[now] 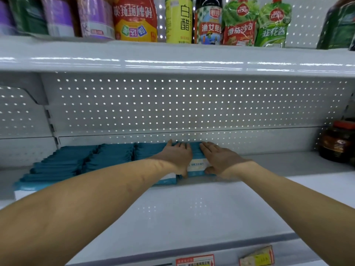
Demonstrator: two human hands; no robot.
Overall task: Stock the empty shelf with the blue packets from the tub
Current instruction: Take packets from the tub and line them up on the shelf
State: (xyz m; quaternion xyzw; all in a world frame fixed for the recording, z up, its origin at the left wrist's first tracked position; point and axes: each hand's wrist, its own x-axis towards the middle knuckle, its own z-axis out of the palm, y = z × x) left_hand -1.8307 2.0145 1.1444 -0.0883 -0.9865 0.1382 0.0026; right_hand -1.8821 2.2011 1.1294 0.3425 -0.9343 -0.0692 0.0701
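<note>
Several rows of blue packets (107,156) lie on the white shelf (192,208), filling its left part back to the perforated panel. Both my arms reach in to the rightmost row of blue packets (196,166), which has a white label on top. My left hand (177,154) lies flat along that row's left side with straight fingers. My right hand (218,157) presses flat on its right side, thumb low at the front edge. The tub is out of view.
A dark jar (337,143) with a red lid stands at the shelf's far right. The upper shelf (172,58) overhangs, carrying bottles and sauce pouches (240,22). Price tags (195,261) sit on the front rail.
</note>
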